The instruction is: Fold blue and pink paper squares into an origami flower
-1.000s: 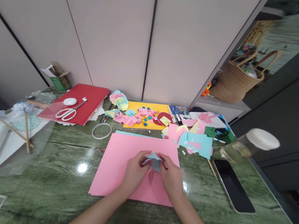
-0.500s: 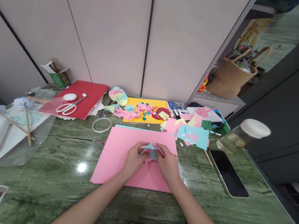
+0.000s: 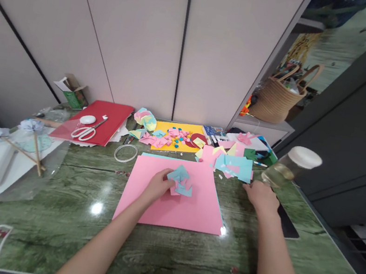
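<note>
My left hand (image 3: 159,185) is closed on the edge of a folded paper flower (image 3: 180,181), blue and pink with pointed petals, holding it tilted above the pink paper sheets (image 3: 190,216). To the right, my right hand (image 3: 261,199) is down on the table with its fingers drawn together, beside the blue paper scraps (image 3: 239,166). It covers the spot where a thin wooden stick lay, and whatever is between the fingers is hidden. A black phone (image 3: 286,221) lies partly behind that hand and wrist.
Behind my right hand stands a jar with a white lid (image 3: 303,157). Scissors (image 3: 88,130) lie on a red folder (image 3: 110,119) at the back left. A clear ring (image 3: 125,153) is left of the pink sheets. Small clay pieces cover a yellow sheet (image 3: 158,144).
My right hand has let go of the paper flower and moved right, to the table by the phone. The left hand keeps the flower, now turned with its petals showing.
</note>
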`<state>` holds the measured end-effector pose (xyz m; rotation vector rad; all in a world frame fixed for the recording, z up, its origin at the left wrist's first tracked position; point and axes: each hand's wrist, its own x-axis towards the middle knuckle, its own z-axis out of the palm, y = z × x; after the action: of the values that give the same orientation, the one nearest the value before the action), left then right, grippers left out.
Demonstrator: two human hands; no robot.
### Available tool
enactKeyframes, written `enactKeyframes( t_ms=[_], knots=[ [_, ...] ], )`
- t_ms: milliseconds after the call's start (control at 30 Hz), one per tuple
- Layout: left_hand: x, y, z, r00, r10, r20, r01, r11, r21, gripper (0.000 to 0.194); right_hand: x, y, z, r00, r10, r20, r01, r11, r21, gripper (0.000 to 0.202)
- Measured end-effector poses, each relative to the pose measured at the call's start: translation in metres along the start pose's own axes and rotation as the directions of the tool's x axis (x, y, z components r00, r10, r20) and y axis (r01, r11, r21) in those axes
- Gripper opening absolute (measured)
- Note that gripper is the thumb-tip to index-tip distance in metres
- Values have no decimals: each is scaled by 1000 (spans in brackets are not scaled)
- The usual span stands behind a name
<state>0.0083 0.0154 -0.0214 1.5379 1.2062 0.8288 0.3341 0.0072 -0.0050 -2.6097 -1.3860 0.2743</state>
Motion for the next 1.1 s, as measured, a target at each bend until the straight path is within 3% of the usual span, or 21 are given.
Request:
enactKeyframes(
  t_ms=[133,267,367,467,567,667,800,867,967,1000,1100],
  knots=[
    [-3,5,-3,997,0,78,-5,998,59,28,8,5,11,997,15,70,-18,999,36,29],
    [-5,7,-5,998,16,67,-28,982,186,18,13,10,4,974,-90,209,48,978,202,24],
    [-7,6,-6,999,20,27,-27,958,285,11,8,14,-6,927,-205,316,65,914,401,34],
    [-8,5,-6,999,29,-17,-21,935,354,20,0,14,-15,886,-319,336,56,794,605,33],
    [-6,6,-7,998,37,-55,-13,923,384,21,-2,11,-19,884,-376,279,38,652,757,27],
    [-4,6,-8,996,42,-76,-10,924,382,16,-2,-1,-17,918,-370,145,62,494,867,23],
    [-4,6,-7,998,32,-53,-11,932,363,10,-22,-37,-6,945,-322,-58,165,316,934,19],
    [-5,6,-5,999,25,-41,-9,933,359,8,-43,-61,4,913,-388,-124,231,240,943,22],
    [-7,7,-2,999,20,-32,-7,932,363,8,-75,-91,22,794,-588,-151,373,275,886,21],
    [-8,8,0,999,20,-30,-8,931,365,8,-83,-97,28,789,-593,-158,406,312,859,21],
    [-11,11,3,999,27,-23,-17,926,376,9,-95,-104,40,831,-515,-209,457,420,784,21]
  ],
)
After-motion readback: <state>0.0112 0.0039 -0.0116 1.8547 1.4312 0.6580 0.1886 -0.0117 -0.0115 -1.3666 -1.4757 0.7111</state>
